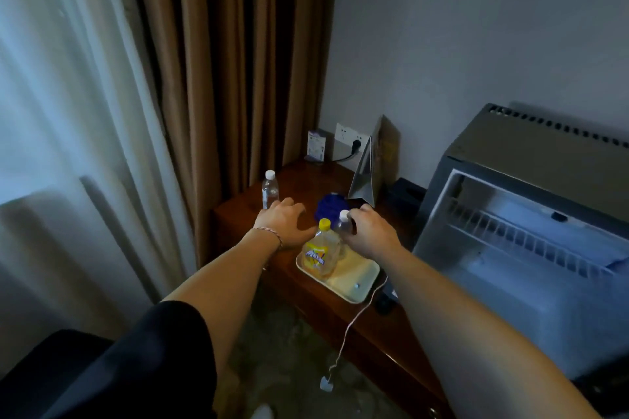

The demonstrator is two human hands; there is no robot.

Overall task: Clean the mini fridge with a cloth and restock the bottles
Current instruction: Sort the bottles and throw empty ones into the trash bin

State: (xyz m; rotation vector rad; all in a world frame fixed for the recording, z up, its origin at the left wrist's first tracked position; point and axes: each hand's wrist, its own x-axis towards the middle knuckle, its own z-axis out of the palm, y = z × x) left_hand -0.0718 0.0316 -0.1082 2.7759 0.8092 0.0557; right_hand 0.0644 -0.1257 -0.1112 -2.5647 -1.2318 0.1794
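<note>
Three bottles: one clear water bottle with a white cap (270,190) standing just beyond the fingers of the left hand (285,224); one clear bottle with a white cap (344,224) within the curled fingers of the right hand (369,231); one yellow-capped bottle of yellow drink (321,250) just below and between the fingertips of both hands. One cream tray (354,277), under the yellow bottle, nearer than the right fingers. One blue cloth (328,207), just beyond the fingers, between the two hands. One open mini fridge (531,214), right of the right fingers. One folded card stand (372,167), beyond the right fingers. One wall socket (350,143). Two hands.
</note>
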